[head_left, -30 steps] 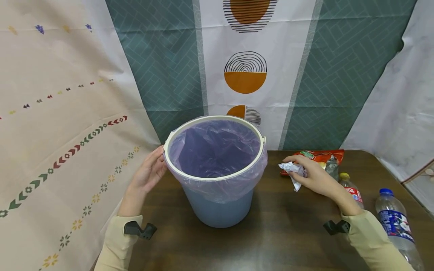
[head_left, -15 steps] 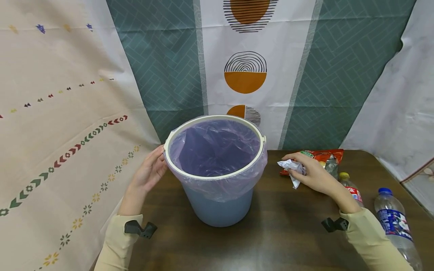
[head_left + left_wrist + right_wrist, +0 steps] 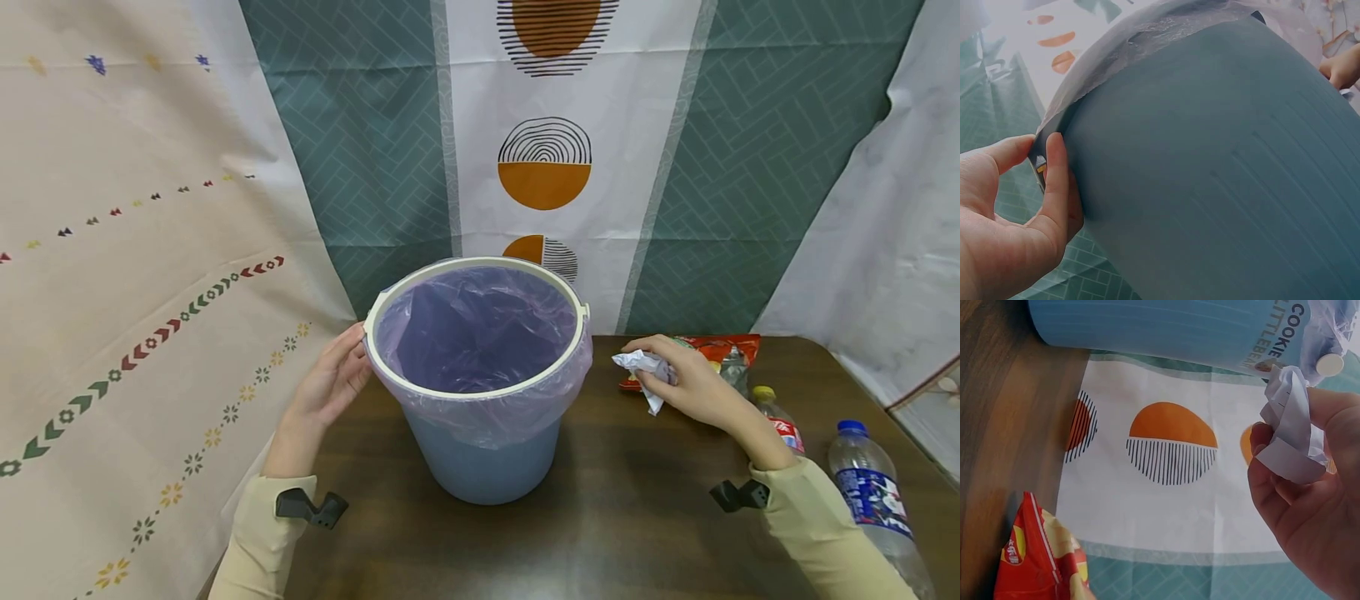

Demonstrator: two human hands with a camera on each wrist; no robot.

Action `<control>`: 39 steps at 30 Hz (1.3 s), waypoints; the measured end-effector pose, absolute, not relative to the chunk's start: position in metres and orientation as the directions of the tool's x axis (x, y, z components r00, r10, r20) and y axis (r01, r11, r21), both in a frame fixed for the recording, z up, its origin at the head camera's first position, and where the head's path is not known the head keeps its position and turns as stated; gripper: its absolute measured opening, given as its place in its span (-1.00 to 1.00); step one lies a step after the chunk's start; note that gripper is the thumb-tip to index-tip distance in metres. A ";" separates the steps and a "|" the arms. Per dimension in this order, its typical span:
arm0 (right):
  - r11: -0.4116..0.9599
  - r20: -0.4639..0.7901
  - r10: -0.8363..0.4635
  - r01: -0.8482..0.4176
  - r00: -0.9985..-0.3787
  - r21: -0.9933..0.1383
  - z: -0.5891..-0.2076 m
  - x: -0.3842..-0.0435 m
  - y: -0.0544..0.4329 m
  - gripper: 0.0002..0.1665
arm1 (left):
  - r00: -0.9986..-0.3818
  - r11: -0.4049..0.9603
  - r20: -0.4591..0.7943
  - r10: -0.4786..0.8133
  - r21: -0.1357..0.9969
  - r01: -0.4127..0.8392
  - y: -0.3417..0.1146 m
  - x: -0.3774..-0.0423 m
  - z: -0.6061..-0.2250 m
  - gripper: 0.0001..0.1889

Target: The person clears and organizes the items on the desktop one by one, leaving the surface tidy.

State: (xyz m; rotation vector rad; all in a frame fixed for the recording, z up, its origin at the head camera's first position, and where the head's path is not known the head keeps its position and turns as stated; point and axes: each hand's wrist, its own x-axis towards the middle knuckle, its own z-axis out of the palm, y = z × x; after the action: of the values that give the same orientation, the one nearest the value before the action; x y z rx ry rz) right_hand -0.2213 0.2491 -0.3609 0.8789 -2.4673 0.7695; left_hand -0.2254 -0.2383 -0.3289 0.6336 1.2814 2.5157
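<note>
A blue trash bin [image 3: 483, 475] with a cream rim stands upright on the table, lined with a thin translucent purple bag [image 3: 487, 423] folded over the rim. My left hand [image 3: 330, 383] pinches the bin's rim on its left side; in the left wrist view the thumb and fingers [image 3: 1057, 169] lie on either side of the edge. Right of the bin, my right hand [image 3: 693, 385] holds a crumpled sheet of white paper [image 3: 642, 363] above the table. The right wrist view shows that paper [image 3: 1292, 425] pinched between thumb and fingers.
Behind the right hand lies a red snack bag [image 3: 735, 343]. A yellow-capped bottle [image 3: 780, 423] is partly hidden by the right forearm. Farther right lies a larger blue-capped bottle [image 3: 873, 496]. Patterned cloth [image 3: 540, 317] hangs along the table's back edge.
The right hand, with the paper, has shifted very slightly left and up. The left hand stays at the rim, and the bin has not moved.
</note>
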 end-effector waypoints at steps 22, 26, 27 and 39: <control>0.606 0.613 -0.430 -0.715 -0.663 -0.348 -0.339 -0.227 0.236 -0.49 | -0.919 -0.499 0.205 0.336 0.867 0.011 -0.237 -0.224 -0.321 -0.72; 0.560 0.652 -0.428 -0.750 -0.626 -0.351 -0.332 -0.229 0.233 -0.44 | -0.934 -0.469 0.172 0.314 0.883 0.005 -0.237 -0.224 -0.319 -0.74; 0.553 0.657 -0.428 -0.755 -0.620 -0.352 -0.331 -0.229 0.232 -0.43 | -0.938 -0.460 0.161 0.307 0.888 0.002 -0.237 -0.224 -0.318 -0.75; 0.504 0.726 -0.405 -0.799 -0.555 -0.329 -0.320 -0.232 0.221 -0.42 | -0.948 -0.453 0.122 0.296 0.891 -0.027 -0.236 -0.225 -0.315 -0.75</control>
State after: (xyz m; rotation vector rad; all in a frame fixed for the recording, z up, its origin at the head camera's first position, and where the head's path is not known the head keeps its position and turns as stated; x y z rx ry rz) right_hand -0.2324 0.2209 -0.3197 0.9820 -2.1723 0.8912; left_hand -0.2246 -0.2358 -0.3149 0.3870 1.5233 2.4963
